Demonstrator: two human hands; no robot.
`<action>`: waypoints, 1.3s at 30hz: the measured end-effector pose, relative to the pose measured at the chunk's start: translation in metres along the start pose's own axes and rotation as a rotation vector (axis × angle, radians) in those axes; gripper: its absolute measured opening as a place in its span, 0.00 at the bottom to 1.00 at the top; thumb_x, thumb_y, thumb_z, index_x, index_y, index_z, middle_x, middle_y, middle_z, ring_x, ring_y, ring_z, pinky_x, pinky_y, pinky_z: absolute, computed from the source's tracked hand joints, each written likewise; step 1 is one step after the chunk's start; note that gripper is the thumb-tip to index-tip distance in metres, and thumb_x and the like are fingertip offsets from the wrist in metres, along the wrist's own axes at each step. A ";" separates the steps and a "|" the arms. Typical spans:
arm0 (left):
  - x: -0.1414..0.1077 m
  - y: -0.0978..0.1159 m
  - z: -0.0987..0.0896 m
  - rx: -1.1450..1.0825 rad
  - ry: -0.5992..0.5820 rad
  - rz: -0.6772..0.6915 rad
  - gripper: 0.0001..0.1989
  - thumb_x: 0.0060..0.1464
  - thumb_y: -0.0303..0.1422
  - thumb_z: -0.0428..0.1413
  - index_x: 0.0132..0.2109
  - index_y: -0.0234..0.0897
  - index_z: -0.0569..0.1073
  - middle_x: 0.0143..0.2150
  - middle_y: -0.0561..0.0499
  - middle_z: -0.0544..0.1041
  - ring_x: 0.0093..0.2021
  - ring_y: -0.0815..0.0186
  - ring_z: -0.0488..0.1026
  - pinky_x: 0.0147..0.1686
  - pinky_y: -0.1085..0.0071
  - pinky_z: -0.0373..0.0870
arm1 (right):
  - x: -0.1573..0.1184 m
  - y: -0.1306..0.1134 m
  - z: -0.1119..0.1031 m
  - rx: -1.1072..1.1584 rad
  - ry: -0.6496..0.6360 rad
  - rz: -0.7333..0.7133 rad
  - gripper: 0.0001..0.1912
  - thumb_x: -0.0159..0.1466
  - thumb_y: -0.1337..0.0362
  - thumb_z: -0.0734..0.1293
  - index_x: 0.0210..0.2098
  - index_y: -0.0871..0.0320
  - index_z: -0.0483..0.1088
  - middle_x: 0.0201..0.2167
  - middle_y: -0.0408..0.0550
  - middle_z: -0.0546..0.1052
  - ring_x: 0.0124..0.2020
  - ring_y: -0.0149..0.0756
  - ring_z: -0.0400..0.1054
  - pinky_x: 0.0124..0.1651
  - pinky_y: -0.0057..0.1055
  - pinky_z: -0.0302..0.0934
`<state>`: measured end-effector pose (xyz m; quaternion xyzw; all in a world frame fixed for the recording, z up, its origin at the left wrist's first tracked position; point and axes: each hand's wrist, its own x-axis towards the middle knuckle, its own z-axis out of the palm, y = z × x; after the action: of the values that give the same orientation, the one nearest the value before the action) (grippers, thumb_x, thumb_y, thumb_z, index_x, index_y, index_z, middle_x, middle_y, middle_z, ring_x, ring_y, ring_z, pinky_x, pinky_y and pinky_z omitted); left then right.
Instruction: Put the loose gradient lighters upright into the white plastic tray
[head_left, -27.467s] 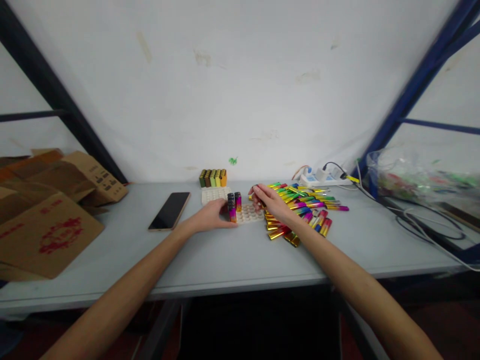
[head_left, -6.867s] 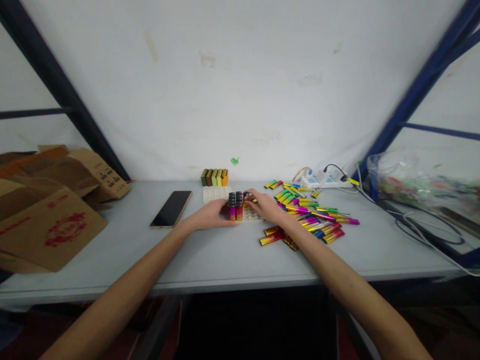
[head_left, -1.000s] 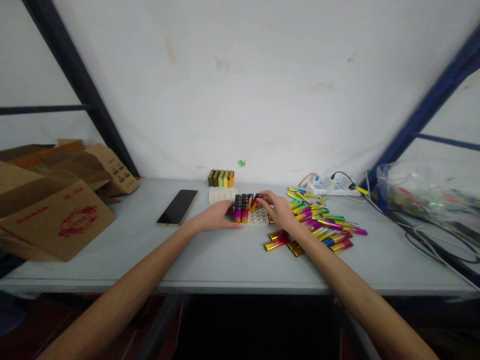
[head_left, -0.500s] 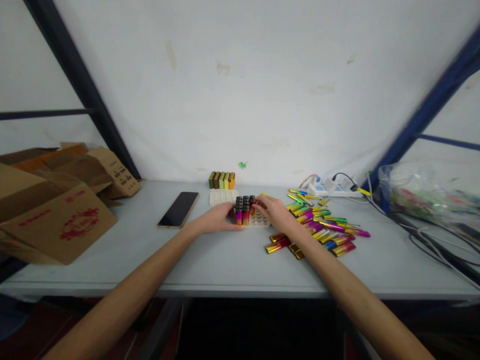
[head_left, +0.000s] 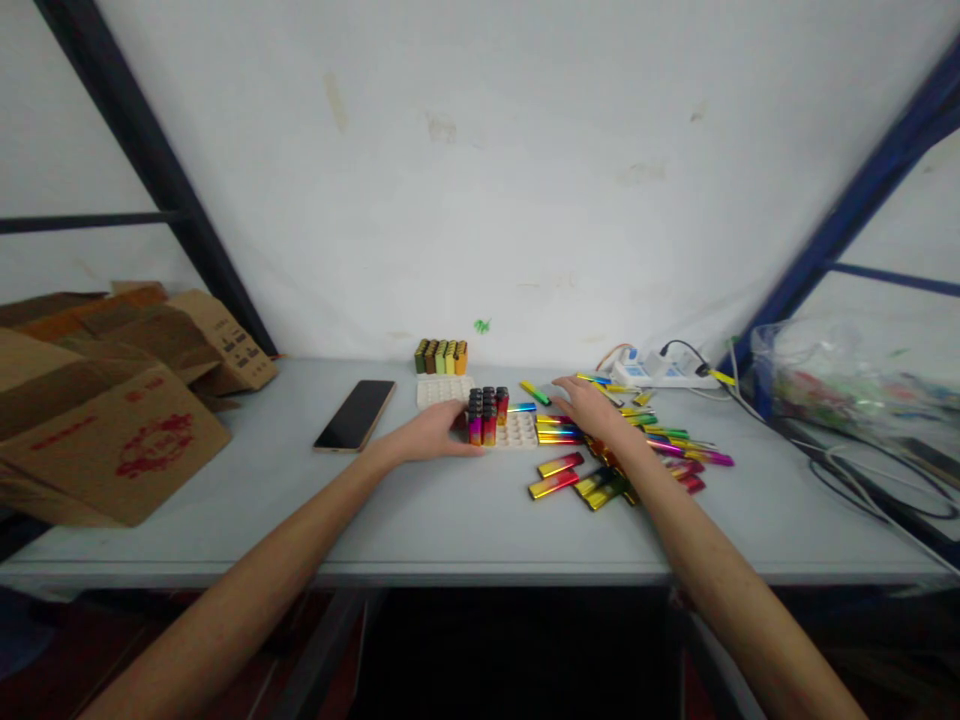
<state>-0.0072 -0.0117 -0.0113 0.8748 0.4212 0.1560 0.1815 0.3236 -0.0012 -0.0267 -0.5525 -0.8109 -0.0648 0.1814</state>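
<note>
My left hand (head_left: 436, 430) curves round the left side of a white tray (head_left: 519, 432) with round holes, thumb at its near corner and fingers behind. Several lighters (head_left: 489, 425) with black tops and shiny purple, red and orange bodies stand upright in the tray's left part. My right hand (head_left: 594, 408) is over the left side of a heap of loose shiny lighters (head_left: 600, 490), its fingers apart and no lighter visibly held. A green-yellow lighter (head_left: 535, 392) and a blue one (head_left: 523, 407) lie just behind the tray.
A second white tray (head_left: 444, 391) and a block of standing lighters (head_left: 441, 357) are near the wall. A phone (head_left: 355, 415) lies to the left, beyond it cardboard boxes (head_left: 127, 430). A power strip (head_left: 660, 375), cables and a plastic bag (head_left: 832, 380) are on the right.
My right hand has left the tray and moved right over the heap of lighters. A red lighter it was touching now stands in the tray. My left hand has stayed at the tray.
</note>
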 end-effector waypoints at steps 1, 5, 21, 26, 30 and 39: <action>0.000 0.000 0.000 0.000 0.005 0.002 0.33 0.46 0.58 0.64 0.46 0.33 0.74 0.44 0.41 0.79 0.40 0.52 0.75 0.39 0.63 0.69 | 0.000 0.001 0.003 0.013 -0.005 -0.039 0.21 0.73 0.63 0.61 0.62 0.63 0.70 0.60 0.63 0.75 0.61 0.48 0.70 0.65 0.42 0.61; 0.000 0.000 0.000 0.006 0.011 0.001 0.33 0.45 0.58 0.64 0.45 0.34 0.74 0.43 0.42 0.79 0.40 0.52 0.75 0.39 0.63 0.69 | 0.005 -0.009 0.003 0.067 -0.113 -0.148 0.21 0.75 0.62 0.57 0.62 0.60 0.71 0.60 0.57 0.76 0.60 0.43 0.72 0.64 0.36 0.61; -0.001 0.001 -0.001 0.007 0.014 0.000 0.32 0.45 0.58 0.64 0.44 0.34 0.74 0.43 0.42 0.79 0.40 0.51 0.76 0.39 0.62 0.70 | 0.009 -0.013 -0.004 0.082 -0.023 0.100 0.19 0.63 0.76 0.67 0.52 0.65 0.77 0.49 0.61 0.80 0.49 0.44 0.75 0.57 0.36 0.65; -0.001 0.000 -0.001 -0.004 0.016 0.007 0.31 0.45 0.57 0.65 0.43 0.35 0.74 0.42 0.42 0.79 0.39 0.53 0.75 0.38 0.62 0.70 | 0.010 -0.004 -0.003 0.378 0.094 0.133 0.12 0.61 0.71 0.70 0.45 0.60 0.79 0.42 0.54 0.83 0.40 0.41 0.78 0.49 0.37 0.70; 0.000 -0.001 0.001 0.013 0.012 0.002 0.31 0.45 0.57 0.65 0.43 0.34 0.73 0.43 0.41 0.79 0.40 0.52 0.75 0.39 0.63 0.71 | 0.013 -0.001 0.000 0.755 0.229 0.220 0.16 0.58 0.61 0.74 0.46 0.59 0.78 0.40 0.53 0.83 0.43 0.43 0.78 0.52 0.43 0.71; 0.001 -0.004 0.002 0.017 0.015 0.008 0.32 0.45 0.59 0.64 0.44 0.34 0.73 0.44 0.41 0.79 0.41 0.51 0.76 0.40 0.62 0.71 | 0.009 -0.030 -0.018 1.403 0.242 0.333 0.29 0.52 0.51 0.79 0.51 0.53 0.75 0.51 0.51 0.77 0.45 0.41 0.79 0.49 0.40 0.71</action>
<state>-0.0085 -0.0094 -0.0144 0.8769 0.4202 0.1596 0.1705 0.2971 -0.0097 -0.0041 -0.4111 -0.5413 0.4376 0.5886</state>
